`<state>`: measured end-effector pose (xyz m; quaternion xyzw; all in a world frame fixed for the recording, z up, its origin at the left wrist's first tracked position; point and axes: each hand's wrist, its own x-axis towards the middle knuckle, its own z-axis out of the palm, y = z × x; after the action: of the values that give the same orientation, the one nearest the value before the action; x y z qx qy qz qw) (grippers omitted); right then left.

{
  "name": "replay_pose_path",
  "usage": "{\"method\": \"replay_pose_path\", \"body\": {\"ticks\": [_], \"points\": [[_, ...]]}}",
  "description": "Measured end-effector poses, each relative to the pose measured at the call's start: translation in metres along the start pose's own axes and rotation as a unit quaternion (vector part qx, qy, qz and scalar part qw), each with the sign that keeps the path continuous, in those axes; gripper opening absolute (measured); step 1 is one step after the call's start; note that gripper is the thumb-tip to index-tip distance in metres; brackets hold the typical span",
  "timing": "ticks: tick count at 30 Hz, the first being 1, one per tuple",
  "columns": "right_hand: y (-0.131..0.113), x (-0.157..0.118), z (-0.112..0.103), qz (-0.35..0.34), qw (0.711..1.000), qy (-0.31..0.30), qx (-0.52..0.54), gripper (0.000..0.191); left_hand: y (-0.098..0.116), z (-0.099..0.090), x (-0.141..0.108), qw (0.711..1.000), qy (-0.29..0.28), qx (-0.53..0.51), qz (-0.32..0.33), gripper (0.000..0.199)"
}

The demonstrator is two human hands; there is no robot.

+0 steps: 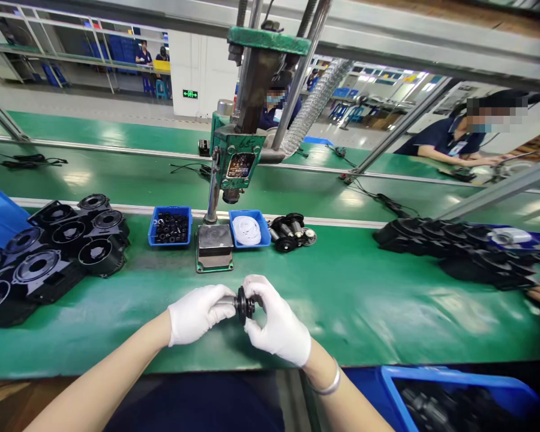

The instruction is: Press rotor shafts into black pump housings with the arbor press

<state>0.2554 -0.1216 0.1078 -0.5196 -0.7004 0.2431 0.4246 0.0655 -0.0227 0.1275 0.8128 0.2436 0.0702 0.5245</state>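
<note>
In white gloves, both hands hold one small part with a black disc (242, 305) above the front of the green bench. My left hand (201, 313) pinches its metal shaft from the left. The fingers of my right hand (276, 321) are closed round the black end on the right. Behind them stands a green press (240, 159) over a metal block (215, 238). A blue tray of small black pieces (170, 227) lies left of the block, a blue tray with white rings (248, 230) right of it. Further right is a pile of black discs with shafts (292, 232).
Black housings (72, 231) are stacked on the left by a blue bin (0, 210). More black housings (459, 246) lie at the right. A blue crate (459, 377) is below the bench edge at lower right. A person (450, 135) sits across the bench.
</note>
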Motion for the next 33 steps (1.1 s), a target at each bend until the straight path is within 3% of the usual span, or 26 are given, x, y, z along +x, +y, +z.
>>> {"method": "replay_pose_path", "body": {"ticks": [6,9,12,14,21,25,29,33], "points": [[-0.001,0.0,-0.007,0.025,1.0,0.005,-0.001,0.042,0.001,0.004,0.004,0.998,-0.01,0.055,0.003,0.023],[0.005,-0.005,-0.012,0.067,0.991,0.002,0.117,0.047,0.003,0.0,0.005,0.996,-0.001,0.092,0.015,0.022],[0.013,-0.011,-0.013,0.108,0.958,0.006,0.267,0.059,0.005,-0.003,0.008,0.992,0.021,0.12,0.026,0.024],[0.015,-0.015,-0.011,0.115,0.943,0.01,0.313,0.06,0.004,-0.003,0.01,0.991,0.019,0.126,0.027,0.024],[0.005,-0.02,-0.011,0.078,0.963,0.046,0.254,0.052,0.005,0.002,0.012,0.995,0.02,0.1,0.018,0.027],[0.001,-0.021,-0.015,0.069,0.957,0.084,0.267,0.045,0.011,-0.001,0.009,0.996,0.02,0.081,0.022,0.028],[0.011,-0.021,-0.013,0.105,0.938,0.136,0.302,0.042,0.015,-0.006,0.008,0.995,0.022,0.091,0.026,0.027],[0.02,-0.02,-0.004,0.173,0.926,0.09,0.322,0.045,0.012,-0.008,0.007,0.991,0.034,0.127,0.035,0.025]]}}
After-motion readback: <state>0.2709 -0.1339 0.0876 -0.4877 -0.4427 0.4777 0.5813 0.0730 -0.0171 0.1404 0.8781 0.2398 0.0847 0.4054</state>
